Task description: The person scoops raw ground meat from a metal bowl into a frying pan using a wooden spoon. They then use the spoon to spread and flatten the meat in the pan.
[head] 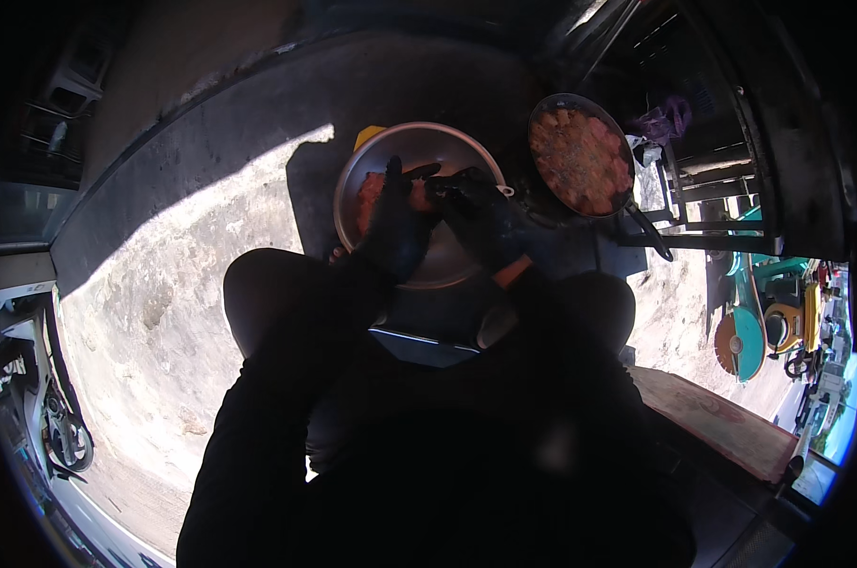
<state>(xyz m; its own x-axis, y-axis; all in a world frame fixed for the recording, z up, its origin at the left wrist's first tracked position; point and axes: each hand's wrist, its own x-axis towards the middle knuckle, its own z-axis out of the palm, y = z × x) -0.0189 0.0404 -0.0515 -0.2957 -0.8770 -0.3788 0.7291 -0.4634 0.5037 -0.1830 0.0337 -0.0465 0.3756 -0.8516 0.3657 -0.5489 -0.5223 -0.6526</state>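
A wide metal bowl (464,260) stands before me between my knees. Raw pink ground meat (369,199) lies along its left inner side, partly covered by my left hand (400,231). Both hands wear black gloves and are over the bowl. A small lump of the meat (420,194) is held between them, against the left palm and under the fingertips of my right hand (477,213). The left thumb points up, apart from its fingers. Right of the bowl, a dark frying pan (631,186) holds many flattened portions of meat (578,160), some browner than others.
The pan's handle (650,231) juts towards the lower right, beside a dark wooden frame (712,238). A purple plastic bag (666,121) hangs behind it. Something yellow (367,136) shows behind the bowl's rim. A motorcycle (63,433) is at far left, and a cutting machine with a round disc (739,344) at right.
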